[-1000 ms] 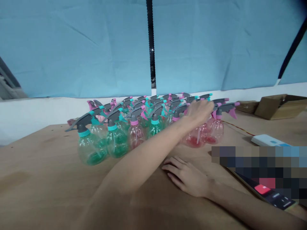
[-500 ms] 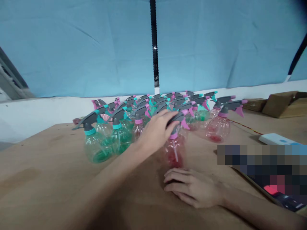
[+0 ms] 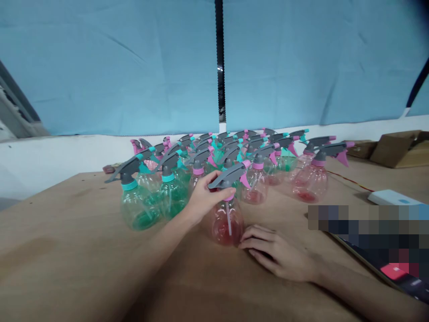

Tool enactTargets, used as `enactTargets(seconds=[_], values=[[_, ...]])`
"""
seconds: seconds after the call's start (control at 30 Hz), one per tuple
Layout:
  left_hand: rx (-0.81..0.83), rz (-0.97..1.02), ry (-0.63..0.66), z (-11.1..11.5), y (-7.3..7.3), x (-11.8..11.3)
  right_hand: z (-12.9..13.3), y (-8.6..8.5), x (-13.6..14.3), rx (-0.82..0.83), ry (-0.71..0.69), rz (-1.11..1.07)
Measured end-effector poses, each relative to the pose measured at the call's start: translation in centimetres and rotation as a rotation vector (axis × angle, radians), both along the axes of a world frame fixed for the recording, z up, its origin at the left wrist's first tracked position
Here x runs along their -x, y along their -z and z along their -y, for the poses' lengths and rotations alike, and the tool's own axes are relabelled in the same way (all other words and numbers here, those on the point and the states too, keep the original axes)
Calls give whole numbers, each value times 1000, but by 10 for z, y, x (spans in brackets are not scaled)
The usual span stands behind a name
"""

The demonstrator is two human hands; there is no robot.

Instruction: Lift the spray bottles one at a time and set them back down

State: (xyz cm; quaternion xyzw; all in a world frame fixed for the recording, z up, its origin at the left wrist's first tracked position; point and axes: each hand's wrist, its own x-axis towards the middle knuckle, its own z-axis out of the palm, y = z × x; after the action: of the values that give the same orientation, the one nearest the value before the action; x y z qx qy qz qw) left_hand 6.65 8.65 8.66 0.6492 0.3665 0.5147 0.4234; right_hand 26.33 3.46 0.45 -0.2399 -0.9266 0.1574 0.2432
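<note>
Pink spray bottle (image 3: 226,228) is in the left hand (image 3: 204,197). The left fingers are wrapped around its neck, just under the gray spray head (image 3: 231,175), and the left thumb (image 3: 224,194) lies across the front by the pink ring. The bottle is almost straight up, with its round belly just below those fingers. A thin white straw (image 3: 229,219) goes down inside. I can't tell if the bottle's bottom touches the wooden surface (image 3: 60,255).

The right hand (image 3: 278,251) lies on the surface. Its fingers are loose and a bit bent, and they hold nothing. Their tips are right by the bottle's bottom, but I can't tell if they touch it.

To the left of the left fingers are two green spray bottles (image 3: 171,199) with blue-green rings, close together. Just past the left fingers, a little to the right, is another pink bottle (image 3: 255,190). Many more bottles (image 3: 223,150) are bunched up behind it. Farther right of the left fingers is one more pink bottle (image 3: 311,183). Well to the right of the right fingers are a dark screen (image 3: 404,282), partly hidden by blurry squares, and a white box (image 3: 395,197). Farther back is a cardboard box (image 3: 392,150).
</note>
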Motion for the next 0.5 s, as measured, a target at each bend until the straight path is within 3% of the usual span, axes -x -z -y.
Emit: enactTargets(seconds=[0.1, 0.27, 0.5], values=[[29, -14, 30, 0, 2, 1, 0, 1, -1, -10, 7, 9], [215, 17, 149, 6, -5, -6, 0, 1, -2, -25, 31, 15], [466, 144, -129, 16, -20, -15, -3, 3, -5, -7, 110, 4]])
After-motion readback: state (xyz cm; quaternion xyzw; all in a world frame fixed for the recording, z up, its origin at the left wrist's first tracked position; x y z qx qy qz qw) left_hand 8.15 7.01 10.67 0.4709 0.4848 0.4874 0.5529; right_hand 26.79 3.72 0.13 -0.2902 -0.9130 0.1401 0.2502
